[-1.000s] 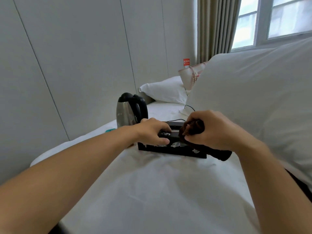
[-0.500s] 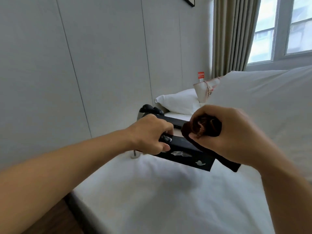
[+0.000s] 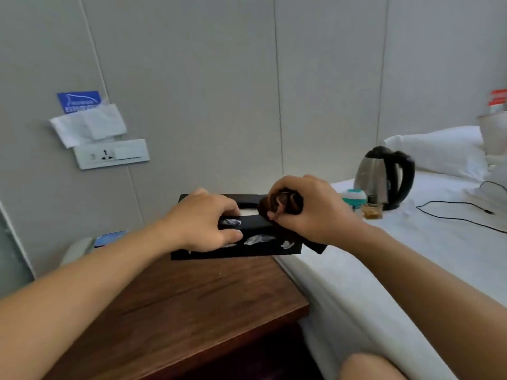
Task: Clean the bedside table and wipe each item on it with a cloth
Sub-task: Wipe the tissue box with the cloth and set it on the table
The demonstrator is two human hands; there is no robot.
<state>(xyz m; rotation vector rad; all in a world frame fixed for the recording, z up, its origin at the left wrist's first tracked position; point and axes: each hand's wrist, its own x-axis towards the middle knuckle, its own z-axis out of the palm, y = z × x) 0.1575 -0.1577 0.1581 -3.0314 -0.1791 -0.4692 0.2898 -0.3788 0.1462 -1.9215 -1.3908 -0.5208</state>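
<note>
left hand (image 3: 208, 220) grips black tissue box (image 3: 258, 242) over bedside table (image 3: 192, 303); right hand (image 3: 310, 212) clutches dark cloth (image 3: 285, 205).

Our two forearms bare to the frame edge, no sleeves on us, our left hand (image 3: 204, 219) and right hand (image 3: 311, 208) without rings, watch or gloves, our bare knee (image 3: 384, 367) at bottom.

You're facing a pale grey panelled wall (image 3: 192, 78) with thin vertical seams. A white socket plate (image 3: 111, 154) sits on it at left, with a blue card (image 3: 78, 101) and white paper (image 3: 87, 124) tucked just above. On your right there's a white-sheeted bed (image 3: 411, 256) with a pillow (image 3: 439, 149) against the wall. Light's soft and even.
</note>
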